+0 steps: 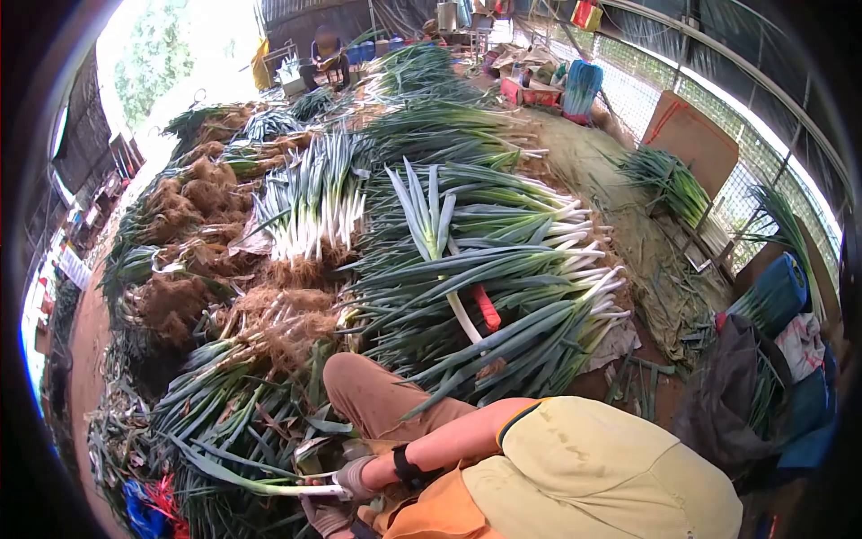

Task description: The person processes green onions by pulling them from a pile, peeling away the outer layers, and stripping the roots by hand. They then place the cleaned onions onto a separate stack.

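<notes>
My right hand (357, 476), gloved and with a dark band above the wrist, is closed around the pale stem of a leek (285, 489). Its long green leaves stretch out to the left. Just below the stem, at the bottom edge, my gloved left hand (329, 518) has its fingers curled against the same leek; part of this hand is cut off by the frame. Under and beyond both hands lies a heap of untrimmed leeks (215, 400) with brown roots (278, 328). My bent knee (373, 386) rises between them and my arm.
Leeks with white stems (575, 260) are piled beyond my knee, a red-handled tool (486, 308) among them. A smaller white-stemmed bunch (314, 202) lies left of it. Bagged leeks (772, 292) and a dark sack (725, 391) stand at right. Another person (326, 58) sits far back.
</notes>
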Motion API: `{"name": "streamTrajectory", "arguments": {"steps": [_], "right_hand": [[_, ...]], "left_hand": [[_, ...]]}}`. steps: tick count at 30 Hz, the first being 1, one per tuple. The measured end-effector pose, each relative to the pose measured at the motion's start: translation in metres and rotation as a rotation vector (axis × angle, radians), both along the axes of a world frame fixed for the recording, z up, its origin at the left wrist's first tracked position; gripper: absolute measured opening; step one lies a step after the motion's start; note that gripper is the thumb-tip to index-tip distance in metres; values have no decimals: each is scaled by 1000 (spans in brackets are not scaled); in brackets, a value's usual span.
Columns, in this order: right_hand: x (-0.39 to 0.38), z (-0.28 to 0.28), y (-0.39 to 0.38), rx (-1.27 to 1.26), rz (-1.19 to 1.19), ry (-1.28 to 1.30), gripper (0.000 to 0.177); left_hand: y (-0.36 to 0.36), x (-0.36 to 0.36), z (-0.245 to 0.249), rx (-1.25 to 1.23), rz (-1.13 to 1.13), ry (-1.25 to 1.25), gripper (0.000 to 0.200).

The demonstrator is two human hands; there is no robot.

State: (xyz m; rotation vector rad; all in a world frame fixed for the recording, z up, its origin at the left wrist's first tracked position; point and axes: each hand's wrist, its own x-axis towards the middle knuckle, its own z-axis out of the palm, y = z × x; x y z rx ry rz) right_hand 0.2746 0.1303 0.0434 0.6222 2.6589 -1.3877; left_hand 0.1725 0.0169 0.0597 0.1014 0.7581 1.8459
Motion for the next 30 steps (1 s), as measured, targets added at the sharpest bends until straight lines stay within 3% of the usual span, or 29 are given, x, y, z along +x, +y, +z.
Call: {"name": "streamTrajectory", "arguments": {"steps": [2, 4, 7, 9, 11, 12, 13, 14, 16, 17, 18, 19, 20, 23, 25, 26, 28, 30], "right_hand": [[22, 51, 2, 35, 54, -118, 25], [14, 36, 6, -4, 77, -90, 26], [34, 78, 24, -26, 142, -177, 26], [55, 122, 42, 126, 148, 7, 26], [42, 89, 85, 360, -126, 26, 25], [65, 100, 113, 21, -332, 310, 27], [107, 133, 143, 200, -441, 410, 22], [147, 167, 174, 620, -509, 362, 18], [233, 234, 230, 1589, -600, -140, 12], [275, 260, 258, 1948, -644, -483, 13], [314, 285, 286, 2156, -635, -822, 15], [347, 321, 291, 1881, -544, -778, 15], [346, 323, 291, 1888, -542, -779, 15], [324, 309, 283, 1728, -910, -165, 9], [286, 290, 262, 1717, -524, -155, 15], [250, 265, 243, 1494, -458, -44, 16], [169, 198, 180, 748, -297, 180, 22], [109, 146, 111, 129, 6, 32, 29]], "left_hand": [[2, -3, -9, -47, 13, 40, 37], [6, -4, -21, -97, 16, 76, 37], [8, -3, -32, -139, 24, 105, 37], [9, -3, -34, -157, 39, 119, 37], [9, -5, -36, -171, 55, 134, 38], [11, -5, -37, -183, 65, 147, 38], [14, -6, -37, -198, 84, 167, 38], [12, -8, -37, -216, 98, 188, 38], [13, -9, -37, -258, 129, 237, 39], [14, -11, -35, -280, 147, 276, 39], [15, -14, -34, -303, 170, 309, 39], [15, -15, -32, -330, 184, 348, 39], [17, -17, -29, -353, 201, 385, 39], [24, -17, -13, -400, 223, 489, 40], [31, -4, 9, -389, 201, 498, 42], [32, -8, 2, -380, 186, 521, 40], [34, 15, 24, -263, 155, 455, 38], [29, -1, -12, -177, 33, 397, 39]]}}
